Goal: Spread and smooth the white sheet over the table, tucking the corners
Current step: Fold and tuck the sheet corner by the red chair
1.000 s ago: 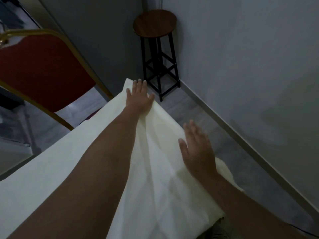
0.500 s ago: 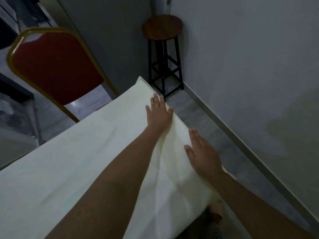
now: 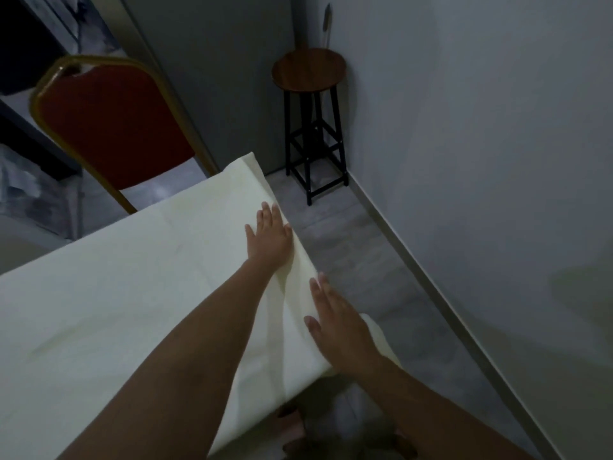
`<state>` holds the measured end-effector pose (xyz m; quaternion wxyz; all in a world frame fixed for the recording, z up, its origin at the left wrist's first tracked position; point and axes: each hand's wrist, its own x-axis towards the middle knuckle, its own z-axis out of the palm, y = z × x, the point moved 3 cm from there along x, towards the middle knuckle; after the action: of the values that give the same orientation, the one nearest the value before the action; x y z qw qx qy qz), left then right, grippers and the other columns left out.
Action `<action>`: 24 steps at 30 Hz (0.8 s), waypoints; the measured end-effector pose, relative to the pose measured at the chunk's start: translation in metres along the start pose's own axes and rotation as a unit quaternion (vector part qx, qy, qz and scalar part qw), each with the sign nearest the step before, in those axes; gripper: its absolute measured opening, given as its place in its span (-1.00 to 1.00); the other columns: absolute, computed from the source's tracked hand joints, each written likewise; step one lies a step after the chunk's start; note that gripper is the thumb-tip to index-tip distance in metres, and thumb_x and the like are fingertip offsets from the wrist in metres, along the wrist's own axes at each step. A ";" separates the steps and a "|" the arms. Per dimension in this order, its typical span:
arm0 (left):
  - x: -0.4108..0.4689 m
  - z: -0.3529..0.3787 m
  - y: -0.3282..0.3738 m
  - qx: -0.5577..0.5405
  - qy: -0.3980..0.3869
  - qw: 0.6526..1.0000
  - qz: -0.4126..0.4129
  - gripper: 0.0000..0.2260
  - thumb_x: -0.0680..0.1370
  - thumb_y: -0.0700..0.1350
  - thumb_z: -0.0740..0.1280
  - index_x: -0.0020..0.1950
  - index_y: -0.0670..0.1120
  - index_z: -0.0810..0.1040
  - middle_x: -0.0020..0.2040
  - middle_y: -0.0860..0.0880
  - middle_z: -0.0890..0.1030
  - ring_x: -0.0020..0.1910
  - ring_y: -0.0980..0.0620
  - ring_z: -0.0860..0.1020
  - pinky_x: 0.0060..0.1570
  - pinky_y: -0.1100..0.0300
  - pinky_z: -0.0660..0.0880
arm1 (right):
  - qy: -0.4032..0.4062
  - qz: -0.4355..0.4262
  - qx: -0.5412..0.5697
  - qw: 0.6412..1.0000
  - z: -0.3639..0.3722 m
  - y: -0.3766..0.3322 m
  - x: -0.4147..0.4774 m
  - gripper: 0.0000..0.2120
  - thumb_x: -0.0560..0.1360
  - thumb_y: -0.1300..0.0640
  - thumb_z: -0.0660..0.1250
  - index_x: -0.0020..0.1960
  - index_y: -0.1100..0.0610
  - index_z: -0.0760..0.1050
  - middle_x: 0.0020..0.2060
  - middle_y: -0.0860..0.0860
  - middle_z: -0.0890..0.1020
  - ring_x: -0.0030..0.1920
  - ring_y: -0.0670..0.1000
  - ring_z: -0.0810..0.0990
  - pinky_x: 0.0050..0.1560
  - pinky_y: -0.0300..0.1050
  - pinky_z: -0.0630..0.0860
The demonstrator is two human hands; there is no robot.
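The white sheet [image 3: 116, 293] covers the table, which is hidden under it, and hangs over the right edge. My left hand [image 3: 268, 239] lies flat on the sheet near the right edge, fingers straight and pointing to the far corner. My right hand [image 3: 338, 323] lies flat, fingers straight, on the sheet where it folds over the near right edge. A soft ridge of cloth runs between the two hands.
A red chair with a gold frame [image 3: 112, 127] stands at the table's far side. A round wooden stool on black legs [image 3: 310, 74] sits in the room's corner. Grey walls close in on the right; a strip of grey floor [image 3: 365, 260] runs beside the table.
My left hand has slid back from the far corner along the right edge. My right hand has stayed flat near the near right edge. The view has pulled back.
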<state>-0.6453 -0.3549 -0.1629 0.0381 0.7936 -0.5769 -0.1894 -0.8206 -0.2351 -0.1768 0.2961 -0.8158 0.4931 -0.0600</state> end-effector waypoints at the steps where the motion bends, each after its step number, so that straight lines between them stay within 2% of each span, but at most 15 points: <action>1: -0.002 0.003 0.003 -0.006 0.008 1.000 -0.012 -0.50 0.67 0.03 -0.13 0.57 -0.11 -0.17 0.57 -0.10 -0.20 0.55 -0.05 -0.16 0.49 -0.13 -0.16 | -0.021 -0.021 0.005 1.000 -0.003 0.010 -0.004 -0.33 0.59 -0.13 0.04 0.54 -0.03 -0.26 0.57 -0.01 -0.11 0.52 0.03 0.10 0.46 0.00 0.11; 5: -0.009 0.011 0.012 -0.032 0.037 0.996 -0.071 -0.52 0.68 0.02 -0.13 0.57 -0.08 -0.15 0.58 -0.08 -0.14 0.56 -0.04 -0.11 0.49 -0.13 -0.13 | -0.098 -0.064 0.035 0.993 -0.014 0.043 -0.018 -0.33 0.57 -0.23 0.00 0.51 -0.13 -0.32 0.56 0.00 0.00 0.48 0.05 0.19 0.42 0.07 0.18; 8: -0.007 0.010 0.015 -0.038 0.036 0.993 -0.103 -0.53 0.68 0.00 -0.12 0.57 -0.06 -0.13 0.58 -0.07 -0.09 0.56 -0.05 -0.06 0.48 -0.13 -0.10 | -0.160 -0.051 0.102 0.980 -0.017 0.053 -0.022 -0.34 0.55 -0.30 0.00 0.49 -0.20 -0.30 0.49 0.02 0.24 0.34 0.08 0.39 0.21 0.02 0.37; 11: -0.006 0.010 0.013 -0.047 0.028 0.992 -0.113 -0.53 0.68 0.00 -0.10 0.57 -0.06 -0.13 0.58 -0.07 -0.07 0.56 -0.06 -0.04 0.47 -0.14 -0.07 | -0.196 -0.045 0.132 0.971 -0.020 0.058 -0.021 -0.30 0.53 -0.36 -0.01 0.51 -0.18 -0.25 0.43 0.02 0.35 0.27 0.06 0.45 0.12 -0.02 0.40; 15: -0.001 0.010 0.009 -0.042 0.035 0.992 -0.117 -0.52 0.68 0.03 -0.12 0.57 -0.05 -0.14 0.58 -0.06 -0.06 0.55 -0.06 -0.03 0.48 -0.13 -0.06 | -0.227 -0.072 0.144 0.961 -0.025 0.060 -0.008 -0.24 0.50 -0.39 0.02 0.53 -0.13 -0.23 0.45 -0.04 0.33 0.30 0.03 0.43 0.23 0.06 0.44; 17: 0.009 0.007 0.006 -0.014 0.046 0.992 -0.117 -0.51 0.67 0.04 -0.13 0.57 -0.05 -0.14 0.58 -0.07 -0.07 0.56 -0.06 -0.04 0.49 -0.13 -0.07 | -0.231 -0.079 0.154 0.957 -0.027 0.057 0.002 -0.23 0.50 -0.38 0.04 0.54 -0.11 -0.23 0.47 -0.05 0.29 0.35 0.03 0.39 0.30 0.10 0.40; 21: 0.025 0.005 0.007 0.041 0.060 0.992 -0.106 -0.48 0.66 0.07 -0.13 0.56 -0.09 -0.18 0.57 -0.11 -0.20 0.55 -0.05 -0.18 0.49 -0.08 -0.17 | -0.211 -0.113 0.119 0.964 -0.031 0.048 0.027 -0.25 0.54 -0.32 0.03 0.55 -0.05 -0.25 0.55 -0.08 0.03 0.51 -0.04 0.12 0.49 0.02 0.08; 24: 0.027 0.009 0.009 0.017 0.075 0.993 -0.093 -0.46 0.65 0.10 -0.13 0.56 -0.09 -0.20 0.56 -0.10 -0.24 0.54 -0.02 -0.23 0.47 -0.01 -0.23 | -0.171 -0.139 0.101 0.970 -0.033 0.043 0.055 -0.31 0.58 -0.28 -0.01 0.56 0.01 -0.16 0.54 -0.04 0.11 0.50 -0.05 0.15 0.50 0.04 0.13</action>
<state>-0.6495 -0.3815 -0.1753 0.0496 0.8564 -0.4992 -0.1220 -0.8392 -0.3097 -0.1838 0.4455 -0.8405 0.3082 -0.0091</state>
